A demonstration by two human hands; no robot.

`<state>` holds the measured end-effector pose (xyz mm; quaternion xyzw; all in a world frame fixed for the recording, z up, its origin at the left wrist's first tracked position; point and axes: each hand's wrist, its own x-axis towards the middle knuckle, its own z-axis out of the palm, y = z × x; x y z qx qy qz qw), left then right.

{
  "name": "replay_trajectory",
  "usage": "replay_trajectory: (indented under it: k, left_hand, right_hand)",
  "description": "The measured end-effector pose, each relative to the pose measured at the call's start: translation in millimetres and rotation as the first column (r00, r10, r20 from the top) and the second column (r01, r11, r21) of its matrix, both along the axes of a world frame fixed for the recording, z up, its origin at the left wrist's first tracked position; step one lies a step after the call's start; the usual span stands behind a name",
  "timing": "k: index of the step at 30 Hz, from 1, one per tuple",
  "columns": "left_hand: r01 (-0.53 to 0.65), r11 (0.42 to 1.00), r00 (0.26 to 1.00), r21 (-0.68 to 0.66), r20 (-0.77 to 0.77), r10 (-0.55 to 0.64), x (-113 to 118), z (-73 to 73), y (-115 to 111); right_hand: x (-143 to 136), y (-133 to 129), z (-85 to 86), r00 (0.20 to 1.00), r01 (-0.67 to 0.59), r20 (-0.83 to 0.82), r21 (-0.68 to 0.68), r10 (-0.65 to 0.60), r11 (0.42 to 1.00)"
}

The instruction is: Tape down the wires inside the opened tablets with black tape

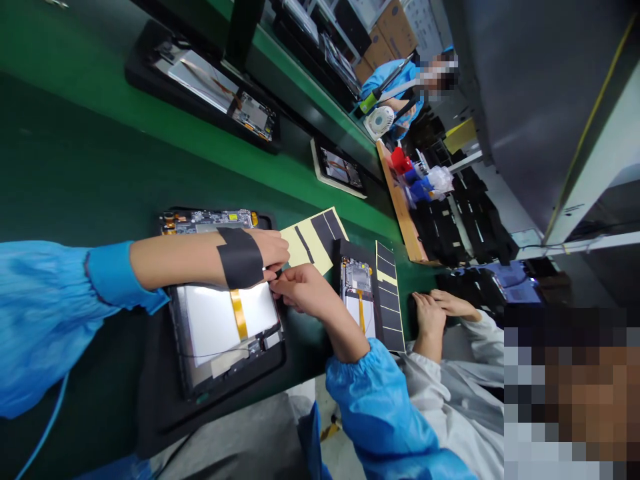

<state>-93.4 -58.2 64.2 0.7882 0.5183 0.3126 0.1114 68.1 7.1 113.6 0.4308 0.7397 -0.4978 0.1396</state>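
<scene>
My left hand (273, 252) reaches over an opened tablet (183, 347) with its circuit board, white battery and orange ribbon cable exposed. A black adhesive sheet (241, 259) lies across the back of this hand and wrist. Its fingers are curled and pressed together just past the tablet's right edge. There my right hand (305, 288) meets it in a pinch, thumb against fingertips. A small dark bit shows between the two hands, too little of it visible to name. Beyond them lies a yellow backing sheet (295, 250) with black stickers on it.
To the right are a second opened tablet (357, 283) and a sheet of black stickers (390, 313). A co-worker's hands (433, 310) rest beside it. Further opened tablets (200, 80) (343, 170) lie on the green bench (90, 160). Across it, another person (385, 77) sits near a small fan (381, 122).
</scene>
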Motion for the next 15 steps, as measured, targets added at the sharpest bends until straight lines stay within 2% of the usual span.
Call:
replay_trajectory:
  k: [6, 8, 9, 10, 12, 14, 15]
  left_hand:
    - [0.018, 1.0, 1.0, 0.008, 0.002, -0.019, -1.3, -7.5, 6.3]
    - [0.029, 0.999, 1.0, 0.017, 0.011, -0.029, -2.1, -11.8, 7.2]
    - [0.034, 0.999, 0.999, 0.019, 0.016, -0.035, -2.4, -13.7, 7.0]
    - [0.038, 0.999, 0.999, 0.02, 0.024, -0.038, -2.4, -15.4, 6.4]
    - [0.039, 0.999, 0.998, 0.022, 0.04, -0.04, -1.5, -18.0, 5.3]
    - [0.03, 0.999, 0.998, 0.026, 0.052, -0.031, -0.4, -18.9, 5.4]
    - [0.023, 0.999, 0.998, 0.028, 0.054, -0.024, -0.4, -18.3, 5.7]
  right_hand:
    - [14.3, 1.8, 9.6, 0.989, -0.116, 0.09, -0.029, 0.118, 0.993]
    - [25.4, -0.2, 14.1, 0.983, -0.166, 0.091, 0.074, 0.159, 0.983]
    - [31.3, -2.4, 15.6, 0.983, -0.18, 0.06, 0.195, 0.171, 0.964]
    - [37.1, -5.5, 16.1, 0.98, -0.191, 0.006, 0.346, 0.201, 0.919]
    - [47.9, -14.1, 13.4, 0.93, -0.221, -0.098, 0.62, 0.354, 0.753]
    - [57.2, -23.9, 6.6, 0.831, -0.306, -0.093, 0.746, 0.548, 0.591]
    - [61.4, -28.2, 2.6, 0.79, -0.358, -0.062, 0.762, 0.61, 0.54]
